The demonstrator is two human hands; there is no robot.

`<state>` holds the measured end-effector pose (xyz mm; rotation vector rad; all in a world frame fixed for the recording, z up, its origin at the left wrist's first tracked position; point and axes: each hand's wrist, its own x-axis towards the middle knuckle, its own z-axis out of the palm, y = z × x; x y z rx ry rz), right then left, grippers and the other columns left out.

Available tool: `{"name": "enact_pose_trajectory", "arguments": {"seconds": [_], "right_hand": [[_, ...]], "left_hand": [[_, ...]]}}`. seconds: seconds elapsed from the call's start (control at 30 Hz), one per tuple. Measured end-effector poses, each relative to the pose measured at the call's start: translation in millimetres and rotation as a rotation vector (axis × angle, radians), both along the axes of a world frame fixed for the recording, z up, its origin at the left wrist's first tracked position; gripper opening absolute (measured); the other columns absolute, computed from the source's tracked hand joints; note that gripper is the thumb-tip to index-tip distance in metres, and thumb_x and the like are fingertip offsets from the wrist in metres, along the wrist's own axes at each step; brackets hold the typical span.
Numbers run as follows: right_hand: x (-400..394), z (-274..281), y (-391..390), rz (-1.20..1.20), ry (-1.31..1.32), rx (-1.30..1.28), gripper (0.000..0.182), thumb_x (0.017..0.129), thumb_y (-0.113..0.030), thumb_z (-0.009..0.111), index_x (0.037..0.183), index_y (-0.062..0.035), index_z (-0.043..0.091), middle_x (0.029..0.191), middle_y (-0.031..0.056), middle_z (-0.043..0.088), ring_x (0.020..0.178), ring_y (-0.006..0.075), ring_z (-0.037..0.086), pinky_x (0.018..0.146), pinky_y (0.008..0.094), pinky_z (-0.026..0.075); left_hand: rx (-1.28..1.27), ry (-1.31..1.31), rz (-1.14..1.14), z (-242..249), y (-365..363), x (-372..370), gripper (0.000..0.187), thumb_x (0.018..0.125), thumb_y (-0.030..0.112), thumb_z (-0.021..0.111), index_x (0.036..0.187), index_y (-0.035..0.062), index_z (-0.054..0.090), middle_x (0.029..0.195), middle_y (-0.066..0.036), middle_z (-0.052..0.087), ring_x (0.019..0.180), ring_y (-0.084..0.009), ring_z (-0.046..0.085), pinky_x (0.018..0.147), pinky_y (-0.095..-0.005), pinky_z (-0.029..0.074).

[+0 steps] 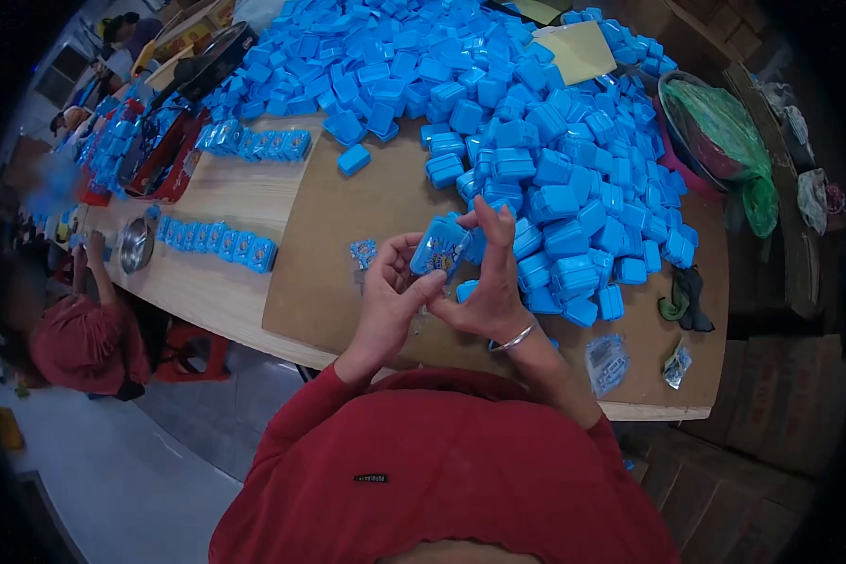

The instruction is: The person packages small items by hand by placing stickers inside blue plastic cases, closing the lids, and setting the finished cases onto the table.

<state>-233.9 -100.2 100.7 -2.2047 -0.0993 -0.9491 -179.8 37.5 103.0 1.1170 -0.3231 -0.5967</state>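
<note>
A small blue plastic case [441, 246] with a printed cartoon sticker on its face is held in my left hand [392, 290], the thumb across its lower edge and the fingers curled behind it. Close on the case's right side is my right hand [492, 287], its fingers raised and apart from the thumb, whose tip is near the bottom of the case. A bracelet [514, 339] circles my right wrist. Just left of my left hand, a printed sticker sheet [363, 252] lies on the brown board [334, 202].
A large heap of blue cases [545, 160] covers the table's back and right. Rows of stickered cases [218, 244] stand at left, near a metal bowl [136, 245]. Clear packets [606, 364] lie at front right. A co-worker in red [89, 343] sits at left.
</note>
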Motion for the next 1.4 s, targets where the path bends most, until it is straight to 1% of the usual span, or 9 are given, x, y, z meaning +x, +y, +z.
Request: {"name": "enact_pose_trajectory", "arguments": {"seconds": [0.17,0.5,0.6,0.67,0.83,0.9,1.07,1.2,1.4], "right_hand": [[5.4,-7.9,1.7,0.047,-0.001,0.0,0.099,0.056,-0.023,0.076,0.138,-0.0046,0.024,0.11,0.0136,0.049,0.106,0.0299,0.048,0.105,0.0566,0.017],[12.2,-7.6,9.4,0.045,0.004,-0.035,0.094,0.057,-0.018,0.077,0.135,-0.0013,0.028,0.109,0.0141,0.048,0.102,0.0296,0.049,0.104,0.0507,0.023],[20.4,-19.7,12.4,0.035,0.039,-0.03,0.093,0.058,-0.021,0.077,0.135,-0.0019,0.029,0.111,0.0149,0.048,0.104,0.0313,0.048,0.104,0.0522,0.023],[26.6,-30.9,15.8,0.059,0.078,-0.033,0.092,0.06,-0.025,0.075,0.136,-0.0035,0.027,0.115,0.016,0.048,0.108,0.0337,0.047,0.104,0.0561,0.02],[42.2,-43.2,31.2,0.121,0.234,-0.053,0.095,0.058,-0.026,0.076,0.137,-0.0037,0.027,0.12,0.0162,0.043,0.114,0.0344,0.042,0.105,0.0559,0.019],[41.2,-33.4,31.9,0.148,0.298,-0.067,0.097,0.057,-0.026,0.076,0.138,-0.0047,0.027,0.124,0.0163,0.04,0.117,0.0342,0.039,0.105,0.055,0.018],[37.7,-26.7,22.4,0.071,0.296,-0.1,0.083,0.062,-0.023,0.075,0.133,-0.0051,0.035,0.125,0.0163,0.04,0.116,0.0348,0.039,0.104,0.051,0.023],[34.0,-21.7,15.0,0.065,0.319,-0.074,0.072,0.065,-0.021,0.074,0.127,-0.0049,0.042,0.124,0.0165,0.041,0.115,0.0347,0.04,0.1,0.0473,0.028],[44.9,-37.7,8.4,0.136,0.401,-0.17,0.044,0.069,-0.015,0.07,0.109,-0.0033,0.054,0.107,0.0152,0.052,0.102,0.0328,0.049,0.09,0.0431,0.038]], "left_hand": [[0.023,0.027,-0.021,-2.3,6.3,7.0,0.045,0.081,0.005,0.066,0.12,0.0004,0.043,0.11,-0.008,0.054,0.1,-0.012,0.055,0.086,-0.0253,0.047],[0.08,0.085,-0.054,-2.4,14.7,19.2,0.05,0.078,0.009,0.07,0.12,0.0008,0.043,0.108,-0.007,0.054,0.098,-0.0138,0.055,0.08,-0.0276,0.049],[0.477,-0.57,0.172,-9.2,19.8,23.5,0.064,0.07,0.016,0.076,0.121,0.0008,0.041,0.104,-0.01,0.055,0.096,-0.0192,0.056,0.077,-0.0332,0.048],[0.633,-0.722,0.237,-11.1,20.0,23.2,0.069,0.066,0.017,0.077,0.123,0.0029,0.039,0.101,-0.012,0.056,0.092,-0.0215,0.057,0.078,-0.0347,0.048],[0.797,-0.673,0.268,-28.8,31.1,42.4,0.061,0.063,0.016,0.074,0.114,0.0027,0.043,0.095,-0.018,0.056,0.089,-0.031,0.059,0.073,-0.0389,0.048],[0.821,-0.644,0.295,-37.5,40.8,72.7,0.058,0.063,0.014,0.073,0.112,0.0015,0.045,0.092,-0.016,0.058,0.085,-0.025,0.061,0.074,-0.0363,0.049],[1.002,-0.934,0.619,-54.3,86.8,243.6,0.043,0.066,0.022,0.071,0.1,0.0003,0.054,0.091,-0.021,0.062,0.082,-0.0354,0.062,0.071,-0.0423,0.05],[1.235,-1.105,0.75,-64.2,118.1,364.1,0.043,0.066,0.02,0.071,0.099,-0.0009,0.054,0.102,-0.022,0.057,0.095,-0.0365,0.057,0.079,-0.0437,0.048],[1.419,-1.181,0.694,-81.7,127.6,420.8,0.042,0.067,0.02,0.071,0.102,0.0013,0.056,0.104,-0.019,0.054,0.099,-0.0378,0.053,0.082,-0.0452,0.047]]}}
